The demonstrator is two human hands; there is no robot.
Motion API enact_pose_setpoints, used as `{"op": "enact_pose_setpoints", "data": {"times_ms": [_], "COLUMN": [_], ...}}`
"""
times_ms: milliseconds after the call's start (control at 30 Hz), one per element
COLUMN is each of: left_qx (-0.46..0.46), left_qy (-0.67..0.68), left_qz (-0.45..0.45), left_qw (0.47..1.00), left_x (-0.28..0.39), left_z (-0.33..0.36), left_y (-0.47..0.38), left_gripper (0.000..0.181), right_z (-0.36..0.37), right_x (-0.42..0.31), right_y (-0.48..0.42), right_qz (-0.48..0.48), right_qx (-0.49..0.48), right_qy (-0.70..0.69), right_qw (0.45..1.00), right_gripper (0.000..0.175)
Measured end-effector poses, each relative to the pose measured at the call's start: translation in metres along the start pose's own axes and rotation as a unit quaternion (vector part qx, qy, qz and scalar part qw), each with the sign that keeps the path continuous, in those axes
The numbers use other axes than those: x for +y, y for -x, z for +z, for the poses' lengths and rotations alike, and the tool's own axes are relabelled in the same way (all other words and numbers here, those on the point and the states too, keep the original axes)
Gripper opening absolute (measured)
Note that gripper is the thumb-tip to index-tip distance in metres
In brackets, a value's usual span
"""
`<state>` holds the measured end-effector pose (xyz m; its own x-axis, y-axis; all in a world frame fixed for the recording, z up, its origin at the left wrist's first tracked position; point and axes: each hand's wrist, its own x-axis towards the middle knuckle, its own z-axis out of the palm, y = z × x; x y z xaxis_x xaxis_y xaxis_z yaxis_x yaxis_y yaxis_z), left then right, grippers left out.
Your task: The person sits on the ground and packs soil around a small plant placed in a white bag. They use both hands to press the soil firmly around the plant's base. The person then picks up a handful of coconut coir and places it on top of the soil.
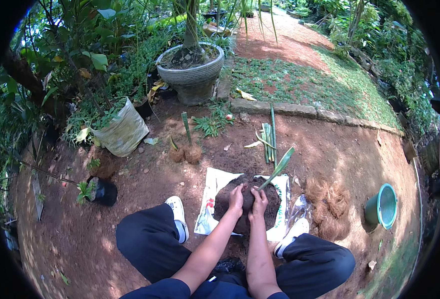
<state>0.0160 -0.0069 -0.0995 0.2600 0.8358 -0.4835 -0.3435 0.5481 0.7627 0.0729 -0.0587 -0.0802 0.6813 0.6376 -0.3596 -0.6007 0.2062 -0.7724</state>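
Observation:
Above a white plastic sack (pixel 209 187) spread on the ground, my left hand (pixel 237 198) and my right hand (pixel 259 202) cup a dark clump of soil (pixel 248 198) between them. A green snake plant leaf cutting (pixel 281 166) slants up and right from my right fingers and thumb, its lower end hidden by hand and soil. Loose dark soil (pixel 223 200) covers the middle of the sack, which bears print. Beyond the sack lie several cut snake plant leaf pieces (pixel 268 144). Two fibre-wrapped balls (pixel 192 153) with upright leaf cuttings stand further left.
Brown coconut fibre (pixel 328 209) is heaped right of the sack, near a clear plastic bag (pixel 299 209). A green bucket (pixel 386 206) sits farther right. Leftward are a black plant bag (pixel 106 192) and a white grow bag (pixel 123 129). A large ribbed pot (pixel 191 76) stands behind, by stone edging (pixel 294 110).

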Motion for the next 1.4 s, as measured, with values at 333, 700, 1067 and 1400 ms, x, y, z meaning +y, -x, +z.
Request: {"op": "enact_pose_setpoints", "data": {"times_ms": [333,700,1067,1400], "left_qx": [-0.025,-0.025,-0.026,-0.026], "left_qy": [-0.067,-0.063,0.021,-0.374], "left_qz": [0.039,0.021,-0.043,0.084], "left_qw": [0.997,0.997,0.998,0.923], "left_x": [-0.004,-0.001,0.009,-0.032], "left_z": [0.006,0.009,0.002,-0.027], "left_y": [0.02,0.021,0.004,-0.019], "left_gripper": [0.029,0.031,0.036,0.049], "right_z": [0.006,0.006,0.009,-0.009], "right_x": [0.002,0.008,-0.008,0.001], "right_y": [0.001,-0.007,0.004,-0.017], "right_qz": [-0.005,-0.027,0.054,-0.042], "right_qx": [0.027,0.072,-0.035,0.2], "right_qy": [-0.018,0.019,0.001,0.041], "right_qw": [0.999,0.997,0.998,0.978], "right_gripper": [0.025,0.01,0.014,0.007]}}
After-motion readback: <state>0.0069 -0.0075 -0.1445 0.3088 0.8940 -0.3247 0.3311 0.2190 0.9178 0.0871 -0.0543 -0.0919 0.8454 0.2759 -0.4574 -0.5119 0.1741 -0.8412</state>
